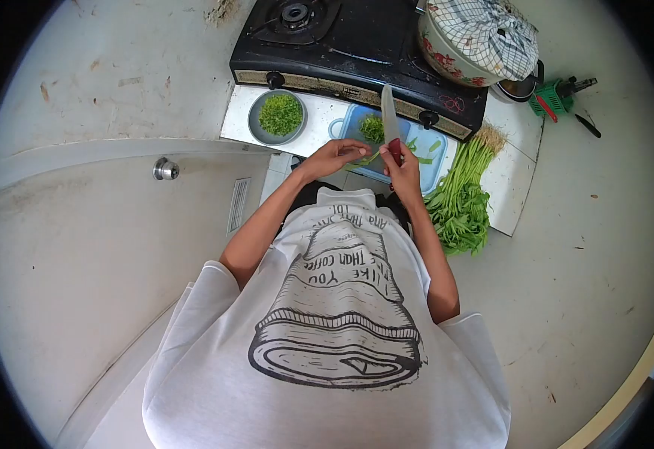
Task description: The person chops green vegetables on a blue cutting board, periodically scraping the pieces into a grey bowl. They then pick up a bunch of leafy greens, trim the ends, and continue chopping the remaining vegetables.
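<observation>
A knife (390,116) with a dark red handle is in my right hand (404,170), its blade pointing up toward the stove. My left hand (336,159) has its fingers pressed together around thin green stems (368,159), close to the knife handle. Both hands are over the near edge of a blue cutting board (435,169). On the board lie a small heap of chopped greens (372,129) and some loose green pieces (426,159). Left of the board, a grey bowl (255,129) holds more chopped greens (280,114).
A black gas stove (364,45) runs behind the board, with a cloth-covered pot (446,60) on its right. A large bunch of leafy greens (465,183) lies right of the board. Farther right are a small pan (520,90) and a green basket (555,99).
</observation>
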Action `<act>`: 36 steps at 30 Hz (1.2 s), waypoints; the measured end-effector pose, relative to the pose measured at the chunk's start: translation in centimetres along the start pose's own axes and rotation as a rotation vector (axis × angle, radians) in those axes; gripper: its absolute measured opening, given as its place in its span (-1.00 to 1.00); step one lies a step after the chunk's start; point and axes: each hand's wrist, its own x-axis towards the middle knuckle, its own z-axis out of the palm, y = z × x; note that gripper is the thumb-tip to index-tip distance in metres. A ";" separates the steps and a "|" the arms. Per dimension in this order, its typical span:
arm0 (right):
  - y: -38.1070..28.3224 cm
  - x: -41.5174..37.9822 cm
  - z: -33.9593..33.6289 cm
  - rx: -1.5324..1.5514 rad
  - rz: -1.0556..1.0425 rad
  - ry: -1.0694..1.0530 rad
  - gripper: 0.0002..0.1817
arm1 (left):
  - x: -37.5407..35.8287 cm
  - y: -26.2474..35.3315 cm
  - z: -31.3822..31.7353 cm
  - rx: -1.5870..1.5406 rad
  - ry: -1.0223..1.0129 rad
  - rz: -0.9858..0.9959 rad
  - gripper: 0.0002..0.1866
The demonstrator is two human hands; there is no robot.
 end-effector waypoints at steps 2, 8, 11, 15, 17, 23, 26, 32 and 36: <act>0.0 0.0 0.2 0.009 0.003 -0.019 -0.75 | 0.2 0.0 0.8 -0.085 0.036 0.066 -0.68; 0.6 0.7 0.6 0.041 -0.013 -0.012 -0.72 | 2.0 -1.5 1.1 -0.097 -0.051 0.122 -0.75; 0.9 0.8 0.3 -0.003 0.009 -0.006 -0.71 | 2.4 -2.2 0.9 -0.145 -0.041 0.090 -0.79; 1.5 1.3 -0.1 -0.107 0.033 -0.024 -0.67 | 1.7 -2.1 0.4 0.022 0.139 -0.030 -0.83; 2.6 1.8 -0.5 -0.261 -0.023 -0.031 -0.64 | 1.4 -2.9 -0.8 0.162 0.197 -0.119 -0.83; 5.9 1.6 -1.2 -0.634 -0.287 -0.144 -0.61 | 2.6 -8.0 -1.9 0.480 0.482 0.097 -0.85; 6.4 1.0 -1.2 -0.754 -0.210 -0.213 -0.62 | 3.5 -9.5 -2.0 0.536 0.470 0.115 -0.82; 6.7 1.1 -1.1 -0.915 -0.110 -0.248 -0.61 | 3.7 -9.2 -1.6 0.644 0.470 0.215 -0.86; 7.6 1.1 -1.0 -0.934 -0.144 -0.224 -0.60 | 4.2 -9.0 -1.6 0.689 0.474 0.228 -0.86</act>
